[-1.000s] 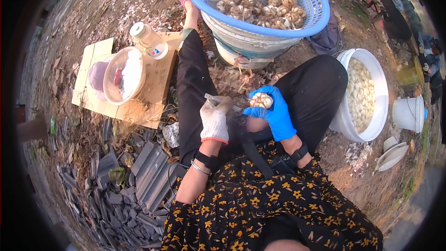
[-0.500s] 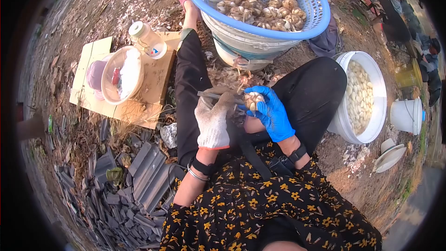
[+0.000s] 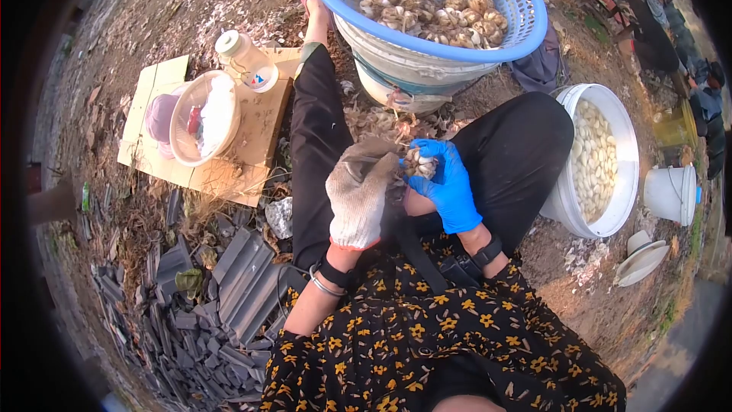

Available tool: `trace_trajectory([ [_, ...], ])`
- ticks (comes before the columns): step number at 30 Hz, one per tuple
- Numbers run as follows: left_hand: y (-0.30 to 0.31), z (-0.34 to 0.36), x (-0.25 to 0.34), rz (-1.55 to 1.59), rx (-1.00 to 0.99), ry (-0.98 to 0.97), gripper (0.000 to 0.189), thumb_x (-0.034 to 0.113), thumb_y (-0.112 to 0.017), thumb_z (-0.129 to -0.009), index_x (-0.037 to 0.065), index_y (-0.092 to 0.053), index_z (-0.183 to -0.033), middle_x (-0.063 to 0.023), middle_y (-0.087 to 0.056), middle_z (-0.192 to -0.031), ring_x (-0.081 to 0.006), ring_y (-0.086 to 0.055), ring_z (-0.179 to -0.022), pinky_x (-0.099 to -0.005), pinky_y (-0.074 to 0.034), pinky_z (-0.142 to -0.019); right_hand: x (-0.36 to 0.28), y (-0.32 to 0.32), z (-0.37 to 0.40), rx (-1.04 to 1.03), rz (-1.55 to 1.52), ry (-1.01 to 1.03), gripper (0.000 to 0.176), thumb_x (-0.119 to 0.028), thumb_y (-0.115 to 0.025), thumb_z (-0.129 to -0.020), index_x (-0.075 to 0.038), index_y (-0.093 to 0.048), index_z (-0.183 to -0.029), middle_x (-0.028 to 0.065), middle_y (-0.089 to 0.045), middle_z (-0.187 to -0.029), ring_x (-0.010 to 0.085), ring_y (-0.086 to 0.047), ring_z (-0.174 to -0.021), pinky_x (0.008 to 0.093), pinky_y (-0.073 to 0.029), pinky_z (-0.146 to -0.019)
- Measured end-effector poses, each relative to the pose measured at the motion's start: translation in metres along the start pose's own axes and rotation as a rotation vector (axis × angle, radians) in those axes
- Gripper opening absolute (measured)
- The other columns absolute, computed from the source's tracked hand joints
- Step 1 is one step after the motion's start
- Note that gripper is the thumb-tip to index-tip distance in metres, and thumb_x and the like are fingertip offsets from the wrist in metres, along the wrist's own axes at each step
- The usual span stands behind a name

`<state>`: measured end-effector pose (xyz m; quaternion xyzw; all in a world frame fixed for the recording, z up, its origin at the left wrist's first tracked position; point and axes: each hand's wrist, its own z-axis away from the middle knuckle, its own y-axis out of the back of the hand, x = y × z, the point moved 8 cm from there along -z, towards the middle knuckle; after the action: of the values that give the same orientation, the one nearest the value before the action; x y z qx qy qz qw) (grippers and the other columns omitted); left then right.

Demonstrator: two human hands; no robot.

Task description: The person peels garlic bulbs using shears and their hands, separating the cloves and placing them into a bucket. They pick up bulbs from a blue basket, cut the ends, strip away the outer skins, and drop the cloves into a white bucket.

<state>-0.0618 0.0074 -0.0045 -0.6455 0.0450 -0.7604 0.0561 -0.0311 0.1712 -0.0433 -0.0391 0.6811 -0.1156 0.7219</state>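
Both hands are at work over the lap, side by side and nearly touching. The right hand, in a smooth blue glove (image 3: 448,187), has its grip closed round a rounded off-white and brown garlic bulb (image 3: 418,164), which sits raised above the ground between the knees. The left hand, in a white knit glove with an orange cuff (image 3: 357,194), is bent over a flat grey tool (image 3: 360,159); its grip is narrow and holds that tool, most of which is hidden. Whether the tool meets the bulb cannot be told.

Ahead, a round blue perforated plastic basin (image 3: 531,27) rests on a large white tub (image 3: 412,70) and contains many unpeeled brownish bulbs (image 3: 415,6). Dry papery husks (image 3: 381,123) lie on the soil below. Beside the right knee stands a white plastic bucket (image 3: 632,145), tilted in view, containing pale cloves (image 3: 595,164).

On the left, a flat sheet of brown cardboard (image 3: 259,118) carries a shallow cream-coloured basket (image 3: 181,128) and a clear bottle with a whitish lid (image 3: 249,63). Broken grey ridged tiles (image 3: 248,282) are heaped nearer the body.
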Motion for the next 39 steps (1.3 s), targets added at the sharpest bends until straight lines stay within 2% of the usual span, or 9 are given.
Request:
trace_trajectory([
  [6,-0.011,0.002,0.009,-0.247,-0.110,-0.215,0.018,0.001,-0.068,-0.089,-0.004,-0.066,-0.106,-0.0091,-0.070,-0.092,-0.0112,-0.066,-0.076,-0.0226,-0.052,-0.068,0.001,-0.001,0.002,-0.001,0.066,0.004,0.047,0.011,-0.073,-0.070,-0.008,-0.054,-0.108,0.0069,-0.056,-0.122,0.0186,-0.054,-0.114,0.0338,-0.043,-0.103],
  [13,0.003,-0.007,-0.002,0.077,-0.029,0.084,0.019,0.001,-0.066,-0.089,-0.003,-0.066,-0.107,-0.0073,-0.071,-0.091,-0.0115,-0.066,-0.080,-0.0251,-0.053,-0.072,-0.004,-0.004,0.004,-0.080,0.171,0.076,0.049,0.009,-0.075,-0.069,-0.008,-0.054,-0.110,0.0064,-0.058,-0.118,0.0185,-0.055,-0.111,0.0335,-0.044,-0.100],
  [22,-0.003,-0.001,0.006,-0.170,-0.053,-0.057,0.012,0.002,-0.067,-0.088,-0.001,-0.068,-0.099,-0.0049,-0.070,-0.090,-0.0097,-0.062,-0.076,-0.0243,-0.051,-0.069,0.007,-0.002,0.005,-0.057,0.069,-0.041,0.048,0.007,-0.075,-0.071,-0.007,-0.055,-0.113,0.0039,-0.058,-0.115,0.0151,-0.055,-0.107,0.0306,-0.046,-0.096],
  [28,-0.015,0.000,0.017,-0.511,-0.102,-0.540,0.010,0.003,-0.066,-0.089,-0.001,-0.068,-0.098,-0.0051,-0.069,-0.084,-0.0095,-0.062,-0.072,-0.0222,-0.049,-0.064,0.002,-0.001,0.005,-0.043,0.169,-0.005,0.045,0.004,-0.075,-0.075,-0.006,-0.057,-0.115,0.0048,-0.060,-0.111,0.0163,-0.059,-0.104,0.0302,-0.048,-0.094],
  [29,-0.001,-0.009,-0.004,-0.270,-0.001,-0.251,0.010,0.003,-0.066,-0.089,0.000,-0.067,-0.098,-0.0058,-0.068,-0.084,-0.0104,-0.061,-0.069,-0.0224,-0.048,-0.062,0.001,0.000,0.006,-0.041,0.214,0.002,0.044,0.003,-0.075,-0.076,-0.005,-0.058,-0.115,0.0055,-0.061,-0.111,0.0175,-0.061,-0.102,0.0306,-0.050,-0.092],
  [31,0.012,-0.019,-0.045,0.166,0.123,0.210,0.010,0.004,-0.067,-0.088,0.002,-0.064,-0.097,-0.0067,-0.067,-0.082,-0.0119,-0.059,-0.061,-0.0228,-0.046,-0.054,-0.006,-0.012,0.014,-0.119,-0.191,-0.232,0.042,0.000,-0.075,-0.078,-0.005,-0.058,-0.116,0.0078,-0.062,-0.112,0.0214,-0.065,-0.097,0.0316,-0.053,-0.086],
  [32,0.011,-0.021,-0.063,0.459,0.102,0.314,0.009,0.005,-0.067,-0.087,0.003,-0.064,-0.095,-0.0051,-0.065,-0.075,-0.0110,-0.058,-0.058,-0.0226,-0.044,-0.050,-0.009,-0.020,0.018,-0.163,-0.390,-0.345,0.041,-0.001,-0.075,-0.079,-0.004,-0.058,-0.116,0.0090,-0.063,-0.112,0.0234,-0.067,-0.095,0.0321,-0.055,-0.083],
  [34,0.012,-0.016,-0.082,0.490,0.102,0.454,0.010,0.004,-0.067,-0.086,0.003,-0.063,-0.095,-0.0041,-0.064,-0.071,-0.0107,-0.057,-0.055,-0.0225,-0.043,-0.049,-0.004,-0.019,0.018,-0.189,-0.357,-0.276,0.038,-0.008,-0.074,-0.084,-0.004,-0.057,-0.118,0.0112,-0.063,-0.115,0.0267,-0.070,-0.090,0.0315,-0.057,-0.076],
  [39,0.025,-0.029,-0.053,-0.218,0.142,0.179,0.015,0.007,-0.070,-0.084,0.001,-0.064,-0.096,-0.0060,-0.066,-0.079,-0.0132,-0.062,-0.064,-0.0272,-0.050,-0.058,0.008,-0.012,0.020,-0.108,-0.357,-0.389,0.040,-0.014,-0.071,-0.088,-0.005,-0.056,-0.124,0.0076,-0.063,-0.112,0.0178,-0.067,-0.086,0.0261,-0.055,-0.074],
])
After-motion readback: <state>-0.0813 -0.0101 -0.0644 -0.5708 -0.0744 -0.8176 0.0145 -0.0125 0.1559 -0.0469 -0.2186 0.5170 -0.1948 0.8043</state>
